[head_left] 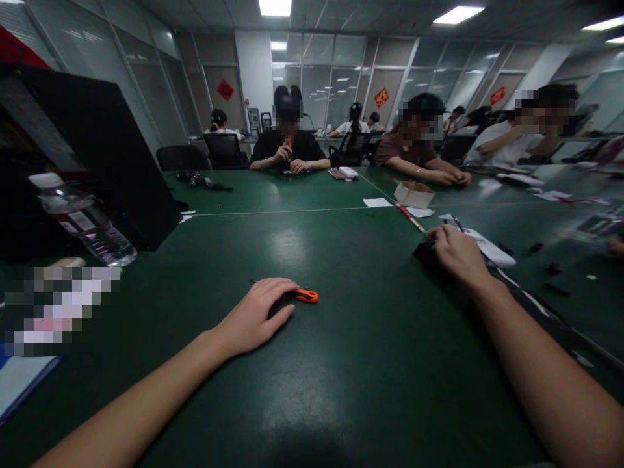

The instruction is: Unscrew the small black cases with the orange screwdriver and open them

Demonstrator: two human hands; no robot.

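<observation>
My left hand [256, 315] lies palm down on the green table, fingers stretched out and the thumb apart. Beneath it is a screwdriver, its orange and black handle [307, 296] sticking out past the fingertips. A thin dark tip shows on the other side of the knuckles; the middle is covered. Farther right, my right hand [457, 250] has its fingers curled over a small black object [425, 253], whose kind I cannot make out. A white flat device [492, 250] with a cable lies just beyond that hand.
A clear plastic bottle [88, 221] leans by a large black box [117, 143] on the left. Ahead are a small open carton [414, 195], paper slips [377, 203] and a red stick [409, 216]. Cables and small black parts lie right. Several people sit across the table.
</observation>
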